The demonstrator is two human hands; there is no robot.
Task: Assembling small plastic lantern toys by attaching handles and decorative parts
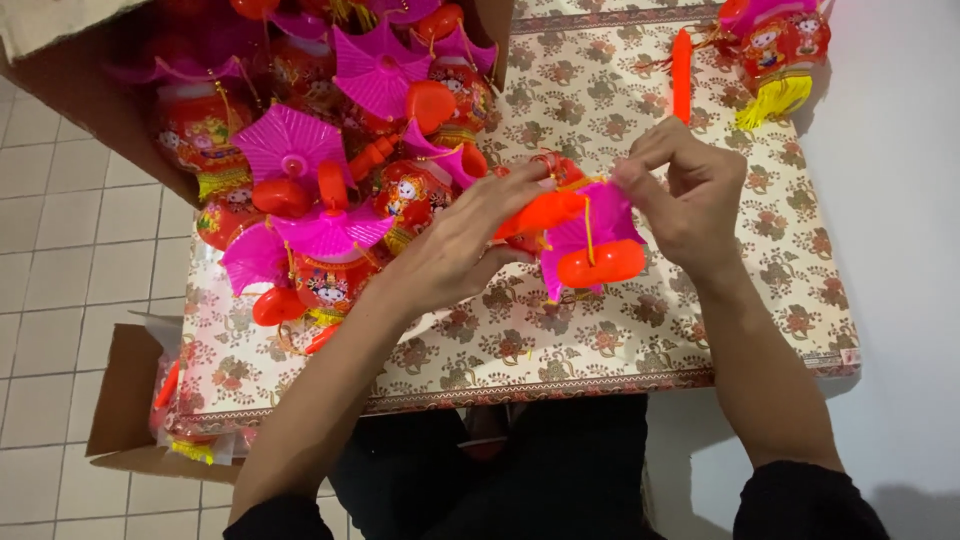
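Note:
My left hand grips an orange plastic stick that belongs to a toy lantern with a pink roof and an orange base. My right hand pinches the lantern's yellow string at the top of the pink roof. The lantern lies on a table covered with a flower-patterned cloth. Its red body shows partly behind my left fingers.
A pile of pink and red toy lanterns spills from a tilted cardboard box at the upper left. One finished lantern and an orange stick lie at the far right. Another open box sits on the tiled floor.

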